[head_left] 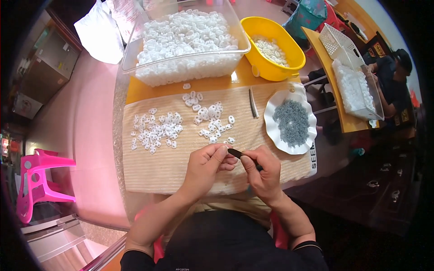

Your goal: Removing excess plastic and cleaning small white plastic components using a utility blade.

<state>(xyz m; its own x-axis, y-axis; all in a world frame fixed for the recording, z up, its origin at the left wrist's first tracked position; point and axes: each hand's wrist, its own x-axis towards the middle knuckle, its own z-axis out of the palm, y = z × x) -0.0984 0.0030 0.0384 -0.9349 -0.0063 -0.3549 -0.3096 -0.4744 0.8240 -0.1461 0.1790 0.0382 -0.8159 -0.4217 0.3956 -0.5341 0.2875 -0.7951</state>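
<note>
Near the front of the cloth-covered table, my left hand point(208, 163) is closed in a pinch, with a small white plastic piece point(229, 145) showing at the fingertips. My right hand point(263, 170) grips a slim, dark, tapered tool point(235, 153), its tip against the left fingertips. The tool's kind is not plain, as fingers cover much of it. Beyond my hands lie loose white plastic pieces with holes, in a wide pile point(158, 128) on the left and smaller clusters point(212, 118) in the middle. Right of these stands a white scalloped dish point(271, 131) of small grey parts point(291, 122).
A clear bin point(185, 58) full of white pieces and a yellow basin point(294, 47) stand at the back. A pair of tweezers point(253, 104) lies on the cloth point(149, 169). A pink stool point(43, 178) is at left. Another person point(391, 77) sits at a table far right.
</note>
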